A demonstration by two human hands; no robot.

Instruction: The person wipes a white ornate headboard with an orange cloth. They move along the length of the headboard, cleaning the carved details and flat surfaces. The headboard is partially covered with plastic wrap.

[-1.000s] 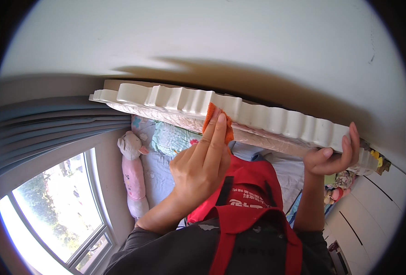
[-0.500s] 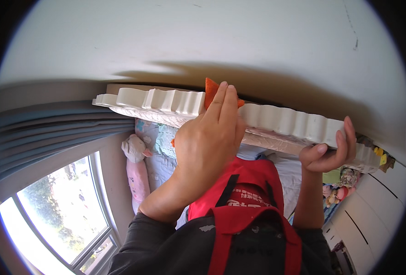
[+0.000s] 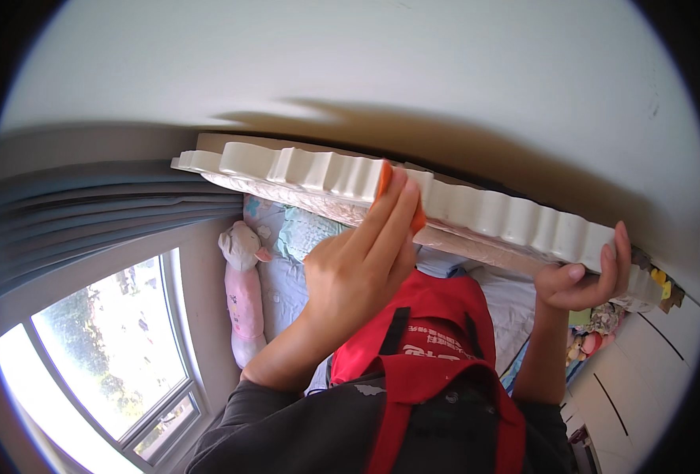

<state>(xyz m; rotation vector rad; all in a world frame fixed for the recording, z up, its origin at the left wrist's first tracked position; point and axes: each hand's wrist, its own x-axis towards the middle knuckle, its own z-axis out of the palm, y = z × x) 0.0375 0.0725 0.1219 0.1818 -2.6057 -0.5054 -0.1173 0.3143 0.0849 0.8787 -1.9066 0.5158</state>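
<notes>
A cream headboard (image 3: 318, 170) with a scalloped, ridged top edge runs across in front of me, along the wall. My left hand (image 3: 354, 265) reaches up to the middle of that edge, with an orange cloth (image 3: 420, 216) pressed against it under the fingers. Most of the cloth is hidden by the hand; bits show on either side of the fingers. Further right, my right hand (image 3: 583, 280) holds the headboard, its fingers pointing upward at the edge and its thumb bent below them.
Beneath the headboard lies a bed with pale sheets and a light green pillow (image 3: 306, 233). A long pink plush toy (image 3: 245, 308) lies beside the window (image 3: 113, 347). Grey-blue curtains (image 3: 113, 209) hang at left. Plush toys (image 3: 583, 346) sit at right, near white cabinets (image 3: 642, 371).
My left hand has drawn the cloth lower over the headboard's edge, and less of the cloth sticks up above it. My right hand keeps its place on the headboard. The view has shifted slightly.
</notes>
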